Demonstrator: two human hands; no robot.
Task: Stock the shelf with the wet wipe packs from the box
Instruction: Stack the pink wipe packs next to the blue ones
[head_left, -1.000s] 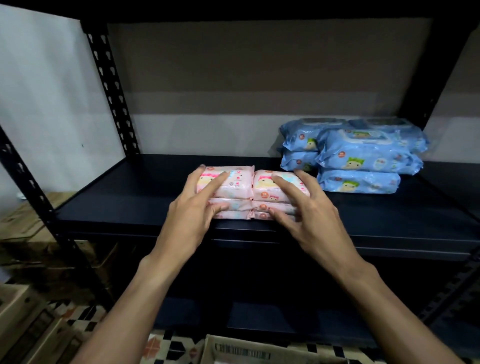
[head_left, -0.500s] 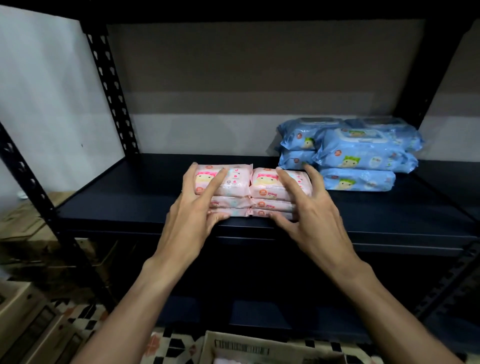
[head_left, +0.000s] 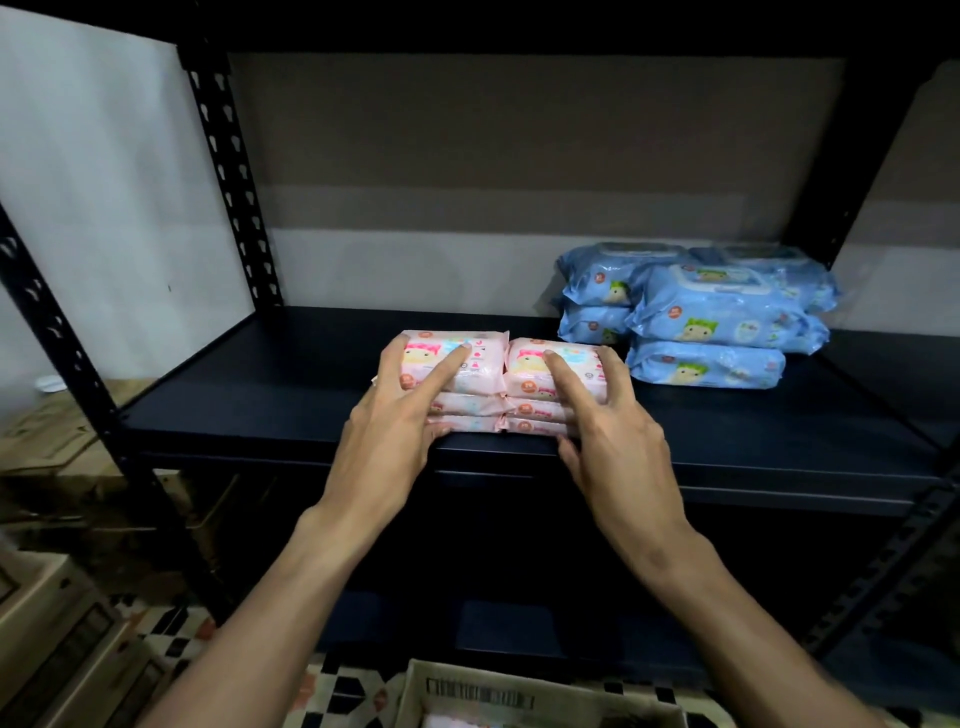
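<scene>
Two stacks of pink wet wipe packs (head_left: 483, 364) stand side by side near the front edge of the dark shelf (head_left: 260, 395). My left hand (head_left: 395, 436) holds the left stack, fingers over its top and left side, thumb against its lower front. My right hand (head_left: 618, 441) holds the right stack (head_left: 524, 366) the same way, fingers over the top and right side. The open cardboard box (head_left: 467, 696) sits on the floor below, only its near rim in view.
A pile of blue wet wipe packs (head_left: 711, 322) lies on the shelf just right of the pink stacks. Black perforated uprights (head_left: 228, 171) frame the shelf. Cardboard boxes (head_left: 52, 639) stand on the floor at the left. The shelf's left half is bare.
Both hands have slid a little further over the pink stacks, and the stacks now sit squarer against each other. The blue packs have not moved.
</scene>
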